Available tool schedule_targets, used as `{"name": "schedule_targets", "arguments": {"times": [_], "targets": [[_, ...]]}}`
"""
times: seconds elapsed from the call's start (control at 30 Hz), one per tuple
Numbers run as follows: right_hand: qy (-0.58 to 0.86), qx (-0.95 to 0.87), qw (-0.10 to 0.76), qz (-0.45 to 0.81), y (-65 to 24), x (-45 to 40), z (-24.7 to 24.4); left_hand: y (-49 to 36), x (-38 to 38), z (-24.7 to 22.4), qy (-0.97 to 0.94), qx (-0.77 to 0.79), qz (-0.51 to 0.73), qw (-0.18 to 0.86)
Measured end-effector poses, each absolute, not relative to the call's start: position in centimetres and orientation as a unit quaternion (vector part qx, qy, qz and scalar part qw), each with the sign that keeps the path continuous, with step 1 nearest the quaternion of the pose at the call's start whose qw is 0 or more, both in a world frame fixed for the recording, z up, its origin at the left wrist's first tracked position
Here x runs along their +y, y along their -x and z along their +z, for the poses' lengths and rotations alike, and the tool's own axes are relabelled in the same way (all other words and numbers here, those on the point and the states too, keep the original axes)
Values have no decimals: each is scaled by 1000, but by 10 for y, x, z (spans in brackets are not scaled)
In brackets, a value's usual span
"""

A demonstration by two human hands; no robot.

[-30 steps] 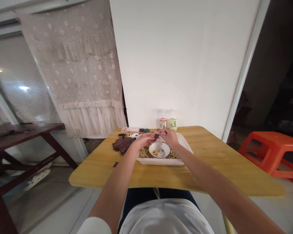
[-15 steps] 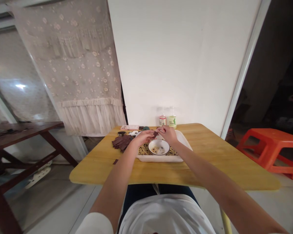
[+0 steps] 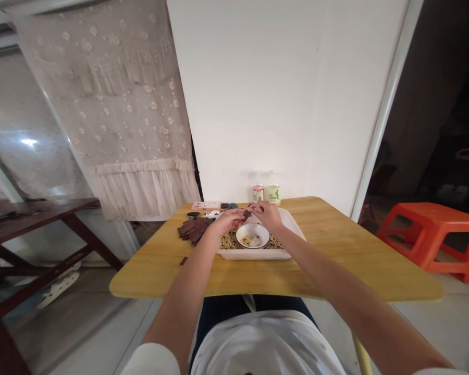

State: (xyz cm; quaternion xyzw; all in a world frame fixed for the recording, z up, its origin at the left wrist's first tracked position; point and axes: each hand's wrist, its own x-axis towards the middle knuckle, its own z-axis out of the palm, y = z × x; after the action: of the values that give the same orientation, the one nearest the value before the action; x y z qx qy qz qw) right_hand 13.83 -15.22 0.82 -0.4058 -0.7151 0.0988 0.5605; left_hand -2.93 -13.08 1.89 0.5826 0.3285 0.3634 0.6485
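My left hand (image 3: pixel 230 221) and my right hand (image 3: pixel 267 214) meet over a white tray (image 3: pixel 258 254), fingertips pinched on a small dark-brown flat piece (image 3: pixel 246 213). Its material is too small to tell. Just below the hands, a white dark-rimmed bowl (image 3: pixel 253 228) holds some small pale and dark bits. Around the bowl the tray is spread with small yellow and black bead-like pieces (image 3: pixel 230 240). Left of the tray lies a heap of similar brown pieces (image 3: pixel 194 229). One more brown piece (image 3: pixel 184 261) lies alone nearer the table's front edge.
The yellow wooden table (image 3: pixel 336 250) stands against a white wall. Behind the tray are a red-labelled bottle (image 3: pixel 258 194) and a green-labelled bottle (image 3: pixel 273 195). A pink phone-like case (image 3: pixel 206 205) lies at the back left. An orange stool (image 3: pixel 433 224) stands at right.
The brown piece shows more between my fingertips and now slants downward. Both hands stay over the tray in nearly the same place. The view has shifted slightly.
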Motion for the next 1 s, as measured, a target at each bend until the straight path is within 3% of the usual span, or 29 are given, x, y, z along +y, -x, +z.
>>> {"name": "schedule_targets", "arguments": {"times": [1.0], "targets": [[413,-742,521,83,-137,-151,6,28,-134,20,-574,341,342,661]]}}
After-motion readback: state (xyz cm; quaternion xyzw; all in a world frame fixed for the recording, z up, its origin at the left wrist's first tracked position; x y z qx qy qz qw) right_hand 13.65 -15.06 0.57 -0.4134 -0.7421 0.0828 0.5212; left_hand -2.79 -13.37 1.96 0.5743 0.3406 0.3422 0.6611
